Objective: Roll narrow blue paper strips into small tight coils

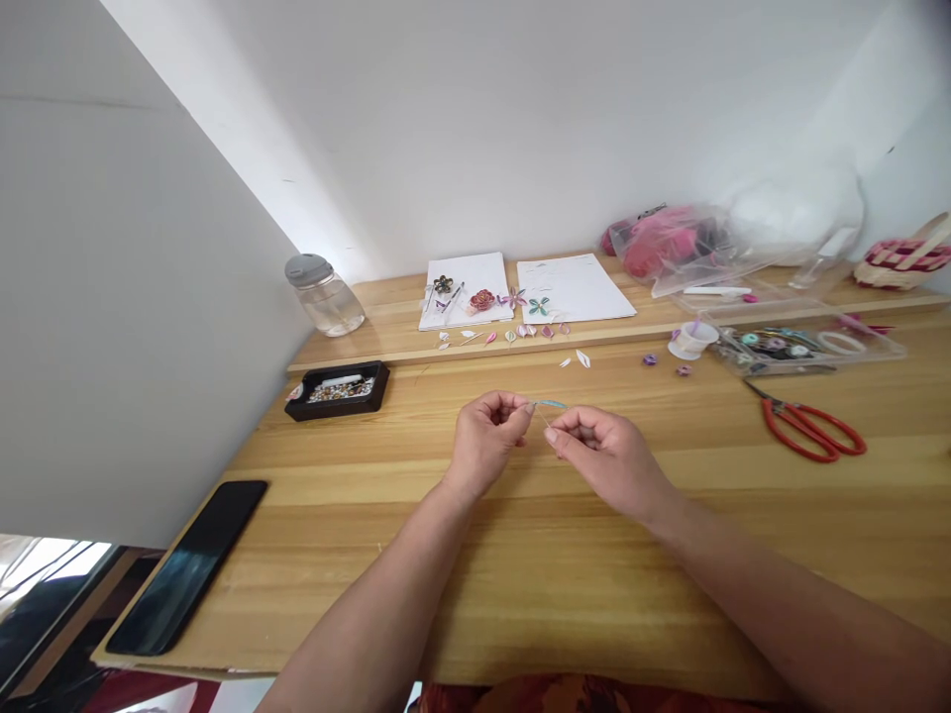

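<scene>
Over the middle of the wooden table, my left hand (490,436) pinches one end of a small, slim light-blue piece (551,403) that looks like a wrapped petal. The blue piece points right from the left fingertips. Close beside it, my right hand (605,451) pinches a thin thread or wire (545,419) that runs across to the left fingertips. Both hands hover just above the tabletop, their fingertips a small gap apart. Beyond them lie two small white petal pieces (583,358). The ends held inside the fingers are hidden.
Red-handled scissors (813,424) lie right, below a clear compartment box (809,347) and a white spool (693,341). At left are a black tray (338,389) of beads, a phone (189,564) and a lidded water jar (325,295). Paper sheets (586,287) with flower ornaments lie behind.
</scene>
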Motion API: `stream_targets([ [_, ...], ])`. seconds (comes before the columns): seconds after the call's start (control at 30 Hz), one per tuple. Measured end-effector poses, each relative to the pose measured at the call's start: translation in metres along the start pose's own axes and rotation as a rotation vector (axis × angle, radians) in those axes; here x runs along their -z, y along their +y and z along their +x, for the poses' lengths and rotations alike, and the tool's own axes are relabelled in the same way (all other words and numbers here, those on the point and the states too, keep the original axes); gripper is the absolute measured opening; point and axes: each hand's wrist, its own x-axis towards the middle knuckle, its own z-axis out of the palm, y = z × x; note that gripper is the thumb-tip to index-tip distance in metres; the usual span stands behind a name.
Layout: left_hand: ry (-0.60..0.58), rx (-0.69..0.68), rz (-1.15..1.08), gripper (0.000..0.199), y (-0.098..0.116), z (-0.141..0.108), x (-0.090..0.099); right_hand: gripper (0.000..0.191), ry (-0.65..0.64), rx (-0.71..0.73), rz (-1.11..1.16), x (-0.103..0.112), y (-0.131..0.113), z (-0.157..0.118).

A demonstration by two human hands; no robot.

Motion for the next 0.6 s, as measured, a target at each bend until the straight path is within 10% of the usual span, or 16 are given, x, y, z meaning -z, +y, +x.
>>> stream_targets([
  [0.6, -0.106, 0.091, -0.112, 0.033, -0.0033, 0.0001, 0.0015, 0.011, 0.125, 0.400, -0.592, 0.0075, 0.0074, -0.0049],
])
